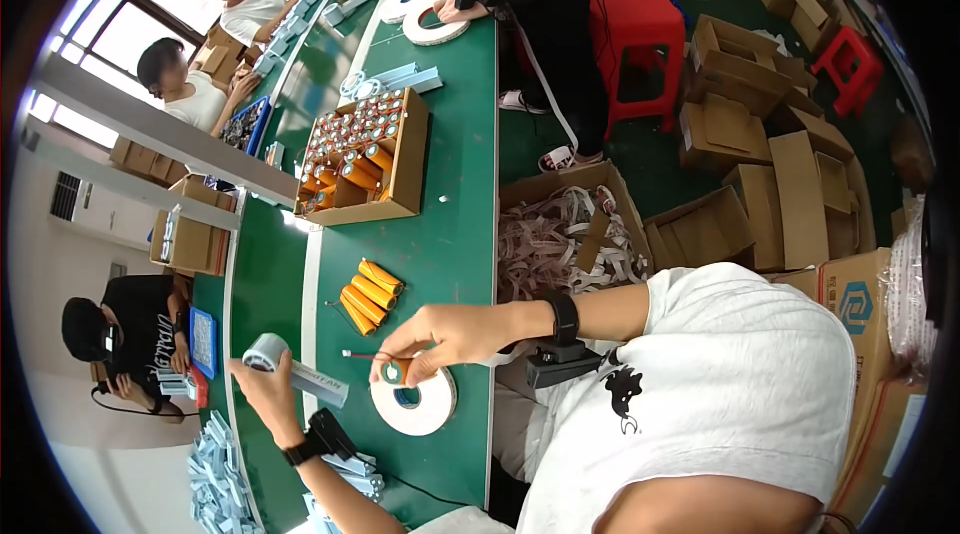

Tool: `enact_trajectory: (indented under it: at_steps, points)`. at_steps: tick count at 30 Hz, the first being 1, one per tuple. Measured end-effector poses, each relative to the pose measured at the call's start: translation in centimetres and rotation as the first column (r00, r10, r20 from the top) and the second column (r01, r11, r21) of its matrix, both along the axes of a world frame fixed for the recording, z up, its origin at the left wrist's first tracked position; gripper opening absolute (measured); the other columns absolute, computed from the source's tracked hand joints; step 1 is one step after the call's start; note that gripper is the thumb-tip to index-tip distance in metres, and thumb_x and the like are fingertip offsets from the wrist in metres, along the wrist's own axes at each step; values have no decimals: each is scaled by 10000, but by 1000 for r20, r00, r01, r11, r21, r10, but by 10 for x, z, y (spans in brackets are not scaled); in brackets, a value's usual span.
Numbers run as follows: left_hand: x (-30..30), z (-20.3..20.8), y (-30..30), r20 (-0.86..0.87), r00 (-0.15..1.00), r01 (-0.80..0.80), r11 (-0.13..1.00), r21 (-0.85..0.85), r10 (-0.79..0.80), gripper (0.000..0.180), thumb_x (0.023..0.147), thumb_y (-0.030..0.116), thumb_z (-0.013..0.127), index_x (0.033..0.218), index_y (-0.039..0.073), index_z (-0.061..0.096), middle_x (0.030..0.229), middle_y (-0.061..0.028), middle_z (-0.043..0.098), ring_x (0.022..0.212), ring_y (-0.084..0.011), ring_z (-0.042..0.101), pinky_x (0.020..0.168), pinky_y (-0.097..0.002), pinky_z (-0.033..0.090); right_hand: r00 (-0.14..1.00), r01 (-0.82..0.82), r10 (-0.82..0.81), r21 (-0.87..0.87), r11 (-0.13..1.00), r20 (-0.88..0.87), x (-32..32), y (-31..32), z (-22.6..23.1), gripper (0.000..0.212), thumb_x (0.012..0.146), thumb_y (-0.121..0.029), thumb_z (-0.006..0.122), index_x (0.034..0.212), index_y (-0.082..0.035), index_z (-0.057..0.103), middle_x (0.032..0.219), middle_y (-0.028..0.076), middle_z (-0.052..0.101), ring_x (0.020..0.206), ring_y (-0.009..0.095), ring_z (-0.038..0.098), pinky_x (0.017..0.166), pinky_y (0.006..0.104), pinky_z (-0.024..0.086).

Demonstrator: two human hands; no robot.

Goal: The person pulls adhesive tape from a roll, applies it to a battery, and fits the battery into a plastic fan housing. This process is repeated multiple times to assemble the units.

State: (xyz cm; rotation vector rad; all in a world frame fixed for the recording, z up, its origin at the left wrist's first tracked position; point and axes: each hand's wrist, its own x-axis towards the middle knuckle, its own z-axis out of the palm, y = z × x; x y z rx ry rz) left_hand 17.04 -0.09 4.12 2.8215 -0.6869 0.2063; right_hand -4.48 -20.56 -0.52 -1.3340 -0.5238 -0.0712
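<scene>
My left hand (pixel 266 392) is closed around a light blue plastic casing (pixel 318 386), its round open end up by my fingers and its long flat part reaching toward my other hand. Between the thumb and fingers of my right hand (pixel 440 336) is an orange cylindrical battery (pixel 394 372), seen mostly end-on. From it a thin red wire runs to a small white connector (pixel 347 354) near the casing. Just under the battery a white roll of tape (pixel 440 414) lies flat on the green table (pixel 450 234). Several more orange batteries (pixel 366 296) lie together beyond my right hand.
Farther up the table stands a cardboard box (pixel 405 184) packed with batteries. Light blue casings (pixel 220 479) are heaped at lower left. A carton of white strips (pixel 570 234) stands beside the table edge, near a red stool (pixel 640 44). Several other people work along the bench.
</scene>
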Motion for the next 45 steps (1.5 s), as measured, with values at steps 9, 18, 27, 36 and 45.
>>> enact_trajectory:
  at_steps: [9, 18, 27, 36, 45]
  points:
    - [-144, -37, -17, 8, 985, -168, 944, 283, 173, 648, 724, 463, 628, 1105, -14, 412, 1163, -265, 468, 1098, -377, 456, 900, -432, 387, 960, 276, -280, -172, 946, -3, 3, -14, 15, 314, 754, -72, 658, 1036, 32, 569, 866, 50, 561, 755, 110, 535, 693, 248, 444]
    - [-141, -31, 38, 17, 823, 564, 821, 95, -568, 478, 631, 57, 667, 1090, 73, 536, 1335, -117, 353, 1230, -346, 314, 1030, -469, 218, 964, 233, -239, -55, 971, -121, 0, 6, 14, 245, 714, 8, 654, 953, 22, 601, 861, 49, 592, 733, 100, 539, 709, 232, 471]
    - [-148, -33, 12, 81, 835, 516, 826, 229, -544, 218, 630, 2, 630, 843, 39, 603, 1222, -100, 452, 1176, -319, 372, 993, -452, 269, 983, 185, -184, -246, 952, 26, -4, 32, 18, 183, 681, 30, 646, 850, 15, 578, 832, 89, 592, 654, 154, 575, 624, 269, 478]
    - [-138, -48, 18, -141, 858, 384, 799, -462, -494, 242, 771, -7, 528, 1010, -23, 500, 1077, -103, 538, 1127, -300, 406, 924, -364, 317, 853, 495, -223, -597, 632, 471, -3, 29, 3, 153, 681, -19, 630, 803, -18, 537, 792, 116, 578, 679, 287, 587, 590, 343, 476]
    - [-146, -56, 8, -18, 915, 341, 794, -503, -404, 182, 835, 20, 455, 1011, -9, 488, 1009, -103, 543, 1046, -285, 445, 874, -360, 338, 961, 243, 42, -907, 343, 274, 22, 43, 10, 160, 717, -20, 557, 871, -20, 515, 822, 134, 574, 730, 315, 591, 607, 391, 480]
